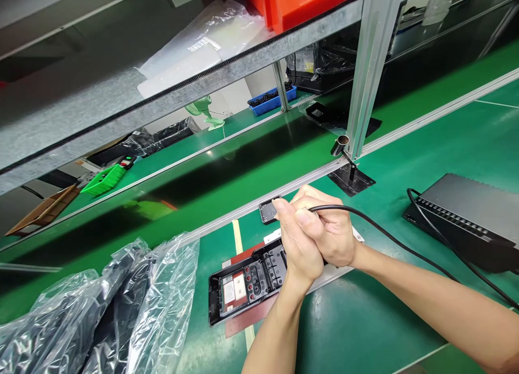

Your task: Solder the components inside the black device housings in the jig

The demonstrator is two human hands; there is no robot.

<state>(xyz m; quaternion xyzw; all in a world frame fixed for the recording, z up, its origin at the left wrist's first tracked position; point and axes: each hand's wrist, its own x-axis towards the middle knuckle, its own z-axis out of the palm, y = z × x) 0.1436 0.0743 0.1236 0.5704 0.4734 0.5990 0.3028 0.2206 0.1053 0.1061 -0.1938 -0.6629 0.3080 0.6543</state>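
Observation:
My left hand (300,241) and my right hand (335,231) are closed together over the workbench, pressed against each other. A black cable (365,217) comes out at the top of my right hand's grip and runs off to the right. Whatever sits at the cable's end is hidden inside my fingers. Beneath my hands lies a long black plastic housing (214,304), its inside facing up, with a pale label and red round spots showing. My hands cover its right end. A small dark tray (267,211) with tiny pieces lies just beyond my left fingertips.
Clear plastic bags around dark items (133,309) fill the bench's left side. A grey-black box (466,212) with another cable stands at right. A metal post (371,77) with a small cup holder (340,144) rises behind my hands; a shelf (251,63) hangs overhead.

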